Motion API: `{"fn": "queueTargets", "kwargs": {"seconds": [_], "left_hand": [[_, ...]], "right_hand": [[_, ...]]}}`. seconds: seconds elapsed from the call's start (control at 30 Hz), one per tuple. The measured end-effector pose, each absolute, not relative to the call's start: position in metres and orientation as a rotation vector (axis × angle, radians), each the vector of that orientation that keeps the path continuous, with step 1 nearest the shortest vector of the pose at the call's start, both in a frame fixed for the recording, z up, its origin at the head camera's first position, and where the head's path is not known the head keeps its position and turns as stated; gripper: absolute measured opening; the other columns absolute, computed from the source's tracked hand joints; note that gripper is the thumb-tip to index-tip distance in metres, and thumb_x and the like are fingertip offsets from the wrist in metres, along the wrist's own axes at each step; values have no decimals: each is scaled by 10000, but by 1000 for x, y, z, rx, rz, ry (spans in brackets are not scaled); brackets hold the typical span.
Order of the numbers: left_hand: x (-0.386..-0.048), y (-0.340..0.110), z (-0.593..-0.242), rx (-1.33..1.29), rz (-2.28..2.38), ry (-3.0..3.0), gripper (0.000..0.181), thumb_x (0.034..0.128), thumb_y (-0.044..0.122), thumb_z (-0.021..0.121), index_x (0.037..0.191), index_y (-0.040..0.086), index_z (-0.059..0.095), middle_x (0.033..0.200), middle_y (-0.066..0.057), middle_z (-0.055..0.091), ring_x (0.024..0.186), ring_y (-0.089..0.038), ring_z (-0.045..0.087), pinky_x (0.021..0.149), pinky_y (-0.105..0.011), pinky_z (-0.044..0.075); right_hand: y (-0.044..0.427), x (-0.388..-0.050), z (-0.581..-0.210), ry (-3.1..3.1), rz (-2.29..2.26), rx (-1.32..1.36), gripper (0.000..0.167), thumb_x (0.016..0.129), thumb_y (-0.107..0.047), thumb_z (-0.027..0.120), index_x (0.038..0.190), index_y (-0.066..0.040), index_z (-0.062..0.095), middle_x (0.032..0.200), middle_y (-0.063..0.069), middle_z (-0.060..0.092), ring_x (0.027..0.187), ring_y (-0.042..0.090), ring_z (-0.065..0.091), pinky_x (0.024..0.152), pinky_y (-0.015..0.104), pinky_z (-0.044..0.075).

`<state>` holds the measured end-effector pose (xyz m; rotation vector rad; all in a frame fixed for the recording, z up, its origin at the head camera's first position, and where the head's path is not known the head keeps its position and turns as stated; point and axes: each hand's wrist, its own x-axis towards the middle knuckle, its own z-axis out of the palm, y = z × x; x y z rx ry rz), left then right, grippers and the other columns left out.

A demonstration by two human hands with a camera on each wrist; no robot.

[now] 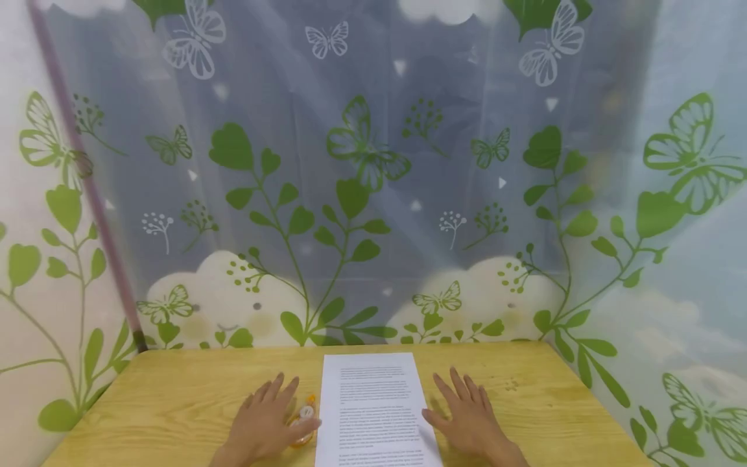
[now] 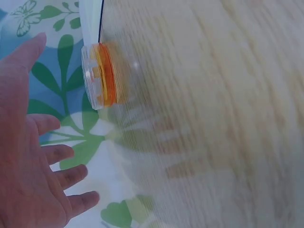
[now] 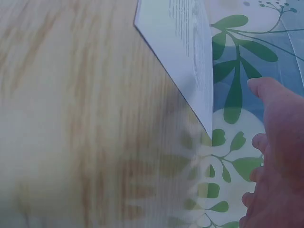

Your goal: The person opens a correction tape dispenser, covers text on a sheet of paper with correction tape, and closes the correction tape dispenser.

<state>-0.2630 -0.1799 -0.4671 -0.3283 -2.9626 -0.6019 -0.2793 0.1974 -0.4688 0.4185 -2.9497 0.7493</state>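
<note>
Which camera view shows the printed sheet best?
The head view: the printed sheet appears most fully, its text in separate blocks, the near end out of frame. The right wrist view shows part of it, steeply slanted; the left wrist view, only a narrow strip.

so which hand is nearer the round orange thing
Left. The left hand is close beside the round orange thing; the right hand is farther off, on the other side of the printed sheet.
</note>
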Motion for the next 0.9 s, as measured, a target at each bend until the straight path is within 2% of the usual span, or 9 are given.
{"fn": "queueTargets", "kwargs": {"seconds": [0.27,0.4,0.53,0.73,0.9], "left_hand": [[-265,-169,-467,-285,-583,-2996,938,808,716,538,1363,-37,475,1330,-244,492,1160,-488,462,840,-635,417],[-268,-166,-468,-257,-619,-3028,868,818,662,585,1264,-82,544,1222,-248,549,1105,-461,506,815,-589,457],[-273,-162,-470,-226,-617,-3037,777,816,613,627,1160,-84,600,1158,-244,564,1053,-424,542,779,-555,486],[-277,-153,-473,-146,-533,-3032,731,801,574,658,1097,-93,616,1103,-237,574,984,-399,572,785,-540,490],[-278,-144,-472,-95,-519,-3026,642,793,501,698,1026,-92,616,952,-186,554,810,-337,585,698,-498,503]], "right_hand": [[196,-277,-472,-2943,782,442,696,918,-538,547,1479,-163,379,1538,225,199,1374,486,146,1040,679,65],[197,-276,-472,-2946,798,453,693,921,-526,550,1479,-155,376,1536,231,201,1372,491,148,1041,679,65],[199,-275,-472,-2949,791,444,688,923,-517,553,1475,-142,383,1530,234,214,1364,496,165,1039,679,79],[201,-274,-474,-2940,808,435,689,918,-515,564,1466,-131,396,1527,235,223,1357,495,184,1044,669,95],[203,-274,-475,-2920,817,446,664,921,-462,588,1457,-113,407,1525,249,212,1351,503,181,1041,669,96]]}}
